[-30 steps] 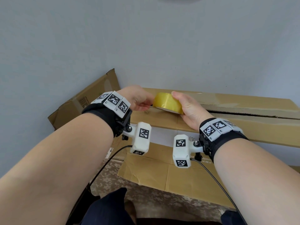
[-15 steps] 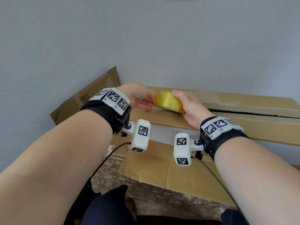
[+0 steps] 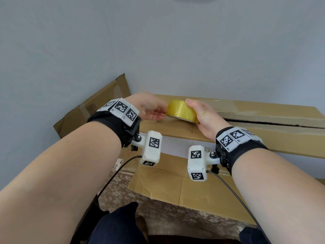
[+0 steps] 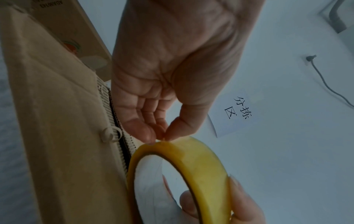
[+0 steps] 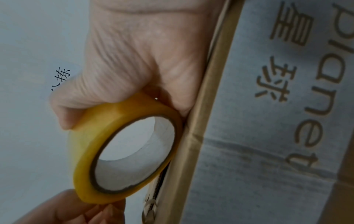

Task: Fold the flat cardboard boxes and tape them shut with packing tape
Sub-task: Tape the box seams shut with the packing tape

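Right hand [image 3: 204, 118] is wrapped around the yellow tape roll [image 3: 182, 111], held just over the cardboard box [image 3: 246, 138]. Left hand [image 3: 149, 108] at its 9 o'clock pinches the roll's edge with its fingertips [image 4: 151, 134]. Another flattened box [image 3: 98, 104] leans on the wall at 10 o'clock.

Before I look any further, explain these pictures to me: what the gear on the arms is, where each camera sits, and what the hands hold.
There is no machine here: a person works with bare hands. The white blocks strapped at the wrists are small cameras, and the checkered squares are markers. One picture comes from a camera on the head, looking down; the other two look along each hand from the wrists. The right hand grips a roll of yellow tape. The left hand pinches at the roll's edge with its fingertips, probably to find the loose end. Under them lies a cardboard box, its top flaps closed with a gap between them.
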`<state>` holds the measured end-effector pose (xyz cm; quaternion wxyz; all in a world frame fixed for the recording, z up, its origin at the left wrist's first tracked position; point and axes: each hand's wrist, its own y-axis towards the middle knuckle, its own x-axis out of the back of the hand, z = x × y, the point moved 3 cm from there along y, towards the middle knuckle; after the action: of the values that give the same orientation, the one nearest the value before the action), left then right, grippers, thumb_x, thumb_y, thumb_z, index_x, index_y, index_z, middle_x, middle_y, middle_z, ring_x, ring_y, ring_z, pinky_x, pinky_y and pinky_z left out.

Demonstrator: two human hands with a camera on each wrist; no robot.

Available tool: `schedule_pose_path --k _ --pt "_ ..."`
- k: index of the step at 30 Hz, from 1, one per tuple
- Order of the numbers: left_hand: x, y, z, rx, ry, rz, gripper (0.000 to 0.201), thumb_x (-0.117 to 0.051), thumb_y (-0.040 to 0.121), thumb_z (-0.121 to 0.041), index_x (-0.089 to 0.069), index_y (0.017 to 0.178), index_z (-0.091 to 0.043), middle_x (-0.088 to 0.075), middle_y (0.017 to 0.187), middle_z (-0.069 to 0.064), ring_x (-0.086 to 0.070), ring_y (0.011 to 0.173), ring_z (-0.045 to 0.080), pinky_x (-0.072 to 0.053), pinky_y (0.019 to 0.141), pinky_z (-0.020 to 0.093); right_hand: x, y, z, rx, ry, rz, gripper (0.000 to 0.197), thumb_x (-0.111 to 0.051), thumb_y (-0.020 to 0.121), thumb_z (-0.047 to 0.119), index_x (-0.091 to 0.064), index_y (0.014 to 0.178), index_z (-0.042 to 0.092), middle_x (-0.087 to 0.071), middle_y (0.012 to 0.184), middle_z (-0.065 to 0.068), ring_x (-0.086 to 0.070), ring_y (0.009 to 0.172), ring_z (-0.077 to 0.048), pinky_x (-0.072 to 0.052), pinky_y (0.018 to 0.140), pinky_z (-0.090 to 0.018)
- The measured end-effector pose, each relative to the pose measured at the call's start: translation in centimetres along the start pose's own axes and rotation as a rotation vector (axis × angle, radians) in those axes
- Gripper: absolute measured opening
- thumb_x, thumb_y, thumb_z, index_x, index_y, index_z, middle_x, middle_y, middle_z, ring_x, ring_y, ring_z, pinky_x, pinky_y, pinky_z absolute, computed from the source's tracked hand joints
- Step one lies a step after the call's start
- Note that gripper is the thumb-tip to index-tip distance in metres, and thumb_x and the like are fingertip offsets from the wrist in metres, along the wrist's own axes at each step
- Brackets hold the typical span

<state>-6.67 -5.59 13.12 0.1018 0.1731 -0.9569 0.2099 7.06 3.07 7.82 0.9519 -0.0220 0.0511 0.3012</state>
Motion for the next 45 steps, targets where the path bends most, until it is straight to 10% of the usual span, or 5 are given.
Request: schedule_pose_path --k 16,26,37,42,45 --pt "0.8 -0.5 -0.1 0.019 -0.149 0.026 0.024 -0.053 0.086 0.01 -0.055 0.109 0.002 -0.056 0.091 0.012 -0.059 0.082 0.019 -0.059 0.06 0.027 -0.2 0.1 -0.1 0.026 -0.12 -0.039 0.095 -0.074 0.046 0.062 -0.058 0.106 -0.009 -0.06 0.093 -0.008 -0.057 0.094 -0.025 -0.041 0.101 -0.047" --pt "0.3 -1.0 -0.4 -0.026 0.03 -0.079 0.018 -0.062 0.081 0.011 -0.057 0.072 -0.004 -0.062 0.068 0.005 -0.06 0.067 0.012 -0.055 0.064 0.018 -0.4 -0.2 -0.1 0.043 -0.103 -0.019 0.076 -0.073 0.045 0.06 -0.059 0.099 0.008 -0.06 0.092 -0.009 -0.056 0.088 -0.021 -0.042 0.084 -0.036" --pt "0.7 -1.6 -2.7 -0.101 -0.045 -0.003 0.019 -0.048 0.09 0.012 -0.055 0.089 -0.006 -0.055 0.078 0.008 -0.055 0.068 0.013 -0.054 0.052 0.015 0.1 0.6 -0.2 -0.007 -0.21 -0.078 0.104 -0.071 0.041 0.082 -0.062 0.12 0.014 -0.066 0.118 -0.003 -0.058 0.112 -0.019 -0.041 0.104 -0.042" --pt "3.3 -2.4 -5.7 -0.212 -0.027 -0.074 0.017 -0.051 0.09 0.008 -0.056 0.091 -0.008 -0.055 0.076 0.005 -0.056 0.067 0.013 -0.057 0.059 0.02 -1.1 -0.2 0.8 0.059 -0.519 -0.065 0.049 -0.07 0.074 0.058 -0.04 0.062 0.021 -0.043 0.063 0.004 -0.042 0.066 -0.016 -0.031 0.062 -0.031" --pt "4.3 -2.1 -4.2 -0.119 0.156 -0.105 0.013 -0.055 0.091 0.003 -0.06 0.098 -0.006 -0.06 0.087 0.009 -0.059 0.077 0.016 -0.059 0.068 0.029 -1.1 -0.3 0.7 0.04 -0.481 -0.039 0.067 -0.067 0.058 0.072 -0.063 0.084 0.011 -0.066 0.088 -0.001 -0.059 0.089 -0.019 -0.046 0.085 -0.037"
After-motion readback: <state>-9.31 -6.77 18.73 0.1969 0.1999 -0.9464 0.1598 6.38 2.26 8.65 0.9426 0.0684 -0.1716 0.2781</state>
